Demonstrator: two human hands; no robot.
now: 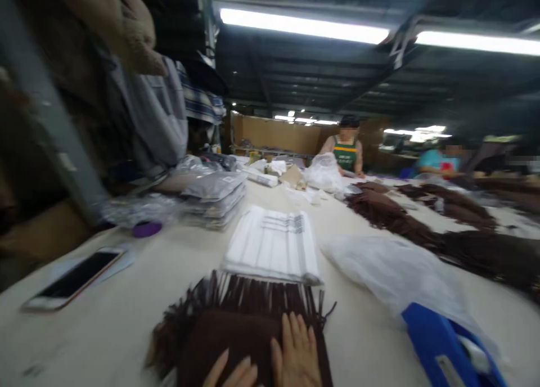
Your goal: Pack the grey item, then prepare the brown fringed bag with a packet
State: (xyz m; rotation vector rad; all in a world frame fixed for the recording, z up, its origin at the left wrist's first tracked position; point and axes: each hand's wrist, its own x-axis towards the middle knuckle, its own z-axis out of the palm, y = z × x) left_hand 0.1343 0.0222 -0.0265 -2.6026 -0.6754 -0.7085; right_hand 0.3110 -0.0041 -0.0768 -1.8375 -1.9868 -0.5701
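Fringed scarf nearest on table; folded cloth stack behind it; phone left; plastic bag right.

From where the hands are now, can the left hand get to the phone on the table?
Probably yes. The left hand rests on the brown fringed scarf; the phone lies to its left with only bare table between.

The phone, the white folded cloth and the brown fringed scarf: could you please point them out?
phone point(73, 280), head view, middle of its dark screen.
white folded cloth point(272, 243), head view, top face.
brown fringed scarf point(223, 336), head view, folded body.
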